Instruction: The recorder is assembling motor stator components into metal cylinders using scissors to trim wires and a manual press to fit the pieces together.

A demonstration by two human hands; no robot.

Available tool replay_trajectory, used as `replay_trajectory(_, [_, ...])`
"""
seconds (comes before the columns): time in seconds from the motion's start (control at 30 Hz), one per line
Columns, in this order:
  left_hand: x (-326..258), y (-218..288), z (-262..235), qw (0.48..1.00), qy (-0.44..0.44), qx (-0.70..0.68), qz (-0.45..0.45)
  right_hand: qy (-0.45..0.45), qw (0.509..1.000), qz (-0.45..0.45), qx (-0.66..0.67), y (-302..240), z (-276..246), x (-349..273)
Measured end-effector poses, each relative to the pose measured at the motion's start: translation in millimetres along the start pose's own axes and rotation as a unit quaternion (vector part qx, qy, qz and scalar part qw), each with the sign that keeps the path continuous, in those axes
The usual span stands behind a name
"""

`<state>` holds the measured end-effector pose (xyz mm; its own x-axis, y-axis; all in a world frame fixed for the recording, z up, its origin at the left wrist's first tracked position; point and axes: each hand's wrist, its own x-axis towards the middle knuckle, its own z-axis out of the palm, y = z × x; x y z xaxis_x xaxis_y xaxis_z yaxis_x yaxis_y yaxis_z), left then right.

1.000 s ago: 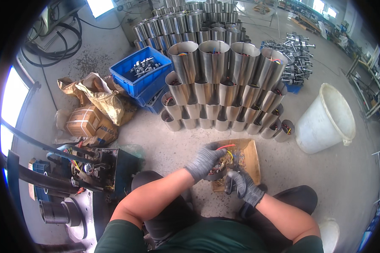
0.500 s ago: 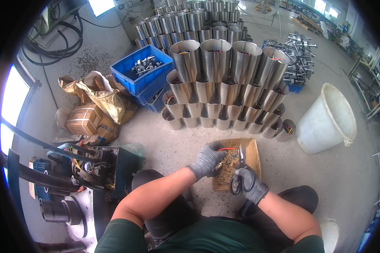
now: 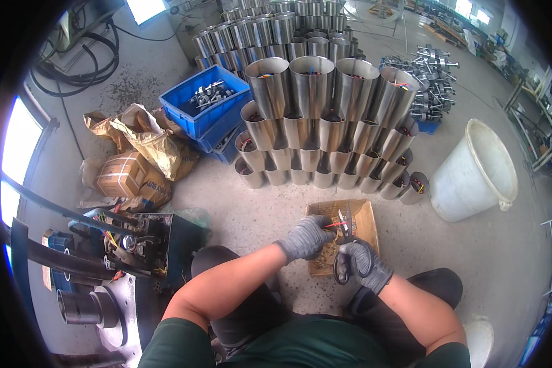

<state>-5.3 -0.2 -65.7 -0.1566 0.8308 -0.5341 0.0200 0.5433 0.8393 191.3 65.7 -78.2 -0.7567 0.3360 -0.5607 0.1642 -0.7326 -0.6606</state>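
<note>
At the far left stood a dark machine (image 3: 113, 270) with loose wiring on top and a steel cylinder at its lower end; just behind it lay crumpled brown paper sacks (image 3: 144, 144) and a taped cardboard parcel (image 3: 126, 178) on the concrete floor (image 3: 227, 208); further back sat a blue plastic crate (image 3: 205, 107) of small metal parts. Moving toward the middle, the left hand (image 3: 306, 238), in a grey knit glove, was pinched shut on a short red wire (image 3: 333, 225), holding it out over a flattened piece of cardboard (image 3: 362, 214) on the floor; a stepped stack of polished steel tubes (image 3: 325, 116), several with coloured wires showing inside, rose just beyond the cardboard. The right hand (image 3: 365, 264), gloved alike, had its grip closed through the black loops of a pair of scissors (image 3: 343, 245), whose blades pointed up and met the free end of the wire; whether the blades had bitten was too small to tell. The step in hand looked like trimming or stripping that wire end; the next move would likely call for a steady pull from the left hand while the right closed the blades squarely, without nicking too deep. Further right stood a white plastic bucket (image 3: 475, 172), well apart from the hands; behind it lay a heap of metal fittings (image 3: 432, 76).
</note>
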Motion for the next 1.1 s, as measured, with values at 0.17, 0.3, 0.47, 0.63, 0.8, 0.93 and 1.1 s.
replay_trajectory(0.17, [-27,38,-9,0.997,0.029,-0.039,-0.054,-0.004,0.988,0.061,0.139,8,-15,9])
replay_trajectory(0.3, [-26,30,-55,0.989,0.072,-0.048,0.118,0.062,0.988,-0.031,0.137,-5,4,2])
replay_trajectory(0.47, [-68,57,-126,0.928,0.224,-0.081,0.287,0.032,0.986,-0.089,0.135,-5,-6,-1])
replay_trajectory(0.63, [-125,18,-163,0.931,0.272,-0.105,0.221,0.042,0.991,-0.093,0.085,-21,6,-6])
replay_trajectory(0.8, [-145,-99,-193,0.932,0.319,0.123,0.121,0.045,0.992,-0.093,0.077,-20,5,-5])
replay_trajectory(0.93, [-169,-213,-229,0.934,0.353,-0.036,-0.046,0.070,0.989,-0.098,0.082,-17,-4,-2])
replay_trajectory(1.1, [-232,-332,-208,0.894,0.421,-0.030,-0.153,0.088,0.988,-0.100,0.076,-18,-6,-2])
